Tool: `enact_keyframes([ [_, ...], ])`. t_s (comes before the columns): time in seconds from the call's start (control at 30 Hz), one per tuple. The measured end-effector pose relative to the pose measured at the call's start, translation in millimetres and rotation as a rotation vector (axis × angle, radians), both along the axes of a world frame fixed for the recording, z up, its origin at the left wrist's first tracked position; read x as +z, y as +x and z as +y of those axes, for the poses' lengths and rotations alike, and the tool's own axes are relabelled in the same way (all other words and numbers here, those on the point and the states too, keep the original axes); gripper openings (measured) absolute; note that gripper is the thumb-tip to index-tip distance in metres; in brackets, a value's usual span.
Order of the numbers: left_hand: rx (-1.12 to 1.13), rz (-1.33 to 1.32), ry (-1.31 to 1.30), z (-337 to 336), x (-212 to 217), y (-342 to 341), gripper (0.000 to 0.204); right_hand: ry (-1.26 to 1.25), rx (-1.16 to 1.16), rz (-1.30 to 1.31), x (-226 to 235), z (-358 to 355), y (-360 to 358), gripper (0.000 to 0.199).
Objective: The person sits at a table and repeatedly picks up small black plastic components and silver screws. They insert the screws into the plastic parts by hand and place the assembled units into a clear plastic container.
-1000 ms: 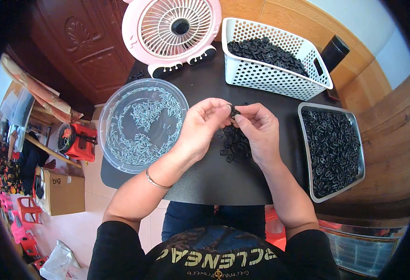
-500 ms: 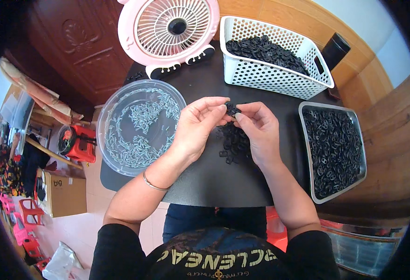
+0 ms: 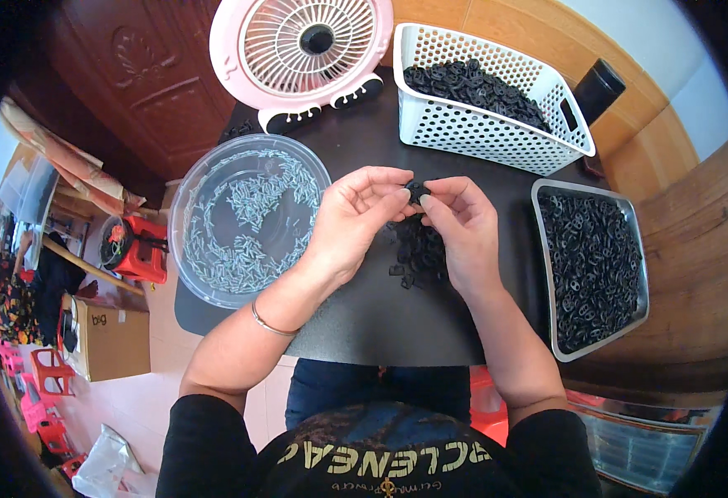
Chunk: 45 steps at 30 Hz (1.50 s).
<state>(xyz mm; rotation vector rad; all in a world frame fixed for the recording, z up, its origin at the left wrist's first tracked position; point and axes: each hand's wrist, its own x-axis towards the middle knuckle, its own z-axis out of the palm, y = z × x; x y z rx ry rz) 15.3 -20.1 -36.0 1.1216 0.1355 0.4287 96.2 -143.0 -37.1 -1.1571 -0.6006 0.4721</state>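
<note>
I have a small black piece [image 3: 416, 191] up at my fingertips, and working it between both hands looks to me like the step I'm on. My left hand [image 3: 343, 222] pinches it from one side, thumb against forefinger, and my right hand [image 3: 466, 236] pinches it from the other, with the remaining fingers loosely curled. The fingertips nearly meet around it, so I can't tell whether it is one piece or two, or whether a pin is in there with it.

As I judge it, the next move calls for a steady left pinch and small, careful pushes from the right fingertips, since the piece is tiny and could slip.

Taking the clear tub [image 3: 279, 236] as my mark, the piece is just off to its right, held over the table [image 3: 364, 332]. My left hand is the one nearest the tub, the right one farther out. The tub has little pale pins [image 3: 252, 203] scattered in it. Right of it, partly under my hands, is a loose black pile [image 3: 423, 253]; farther right, well apart from the tub, a metal tray [image 3: 605, 335] is full of similar pieces.
</note>
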Motion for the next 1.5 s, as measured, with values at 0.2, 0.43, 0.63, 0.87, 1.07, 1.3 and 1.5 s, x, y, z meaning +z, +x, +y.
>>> enact_keyframes([
  [0.2,-0.002,0.01,-0.024,1.4,-1.6,-1.5,0.018,-0.011,0.028,0.028,0.0,1.0,-0.8,0.011],
  [0.43,-0.03,0.041,-0.132,2.9,0.3,-1.1,0.016,-0.023,0.043,0.008,0.1,2.7,-3.3,0.012],
  [0.63,-0.005,-0.002,-0.067,-0.3,-0.4,-1.6,0.015,0.009,0.041,0.001,-1.1,2.0,-2.6,0.012],
  [0.87,0.014,-0.028,0.0,-0.5,-0.9,-1.1,0.014,0.02,0.069,0.042,-1.4,2.2,-1.1,0.011],
  [1.07,-0.05,0.032,-0.098,3.5,1.4,-2.9,0.014,-0.013,0.055,0.003,-1.3,2.2,-2.2,0.014],
  [1.3,-0.092,0.022,-0.244,4.7,2.3,-3.0,0.015,-0.037,0.061,-0.104,-2.7,4.6,-4.2,0.023],
  [1.5,-0.083,-0.031,-0.241,4.5,0.5,-2.6,0.022,-0.034,0.063,-0.094,0.2,4.4,-5.4,0.025],
])
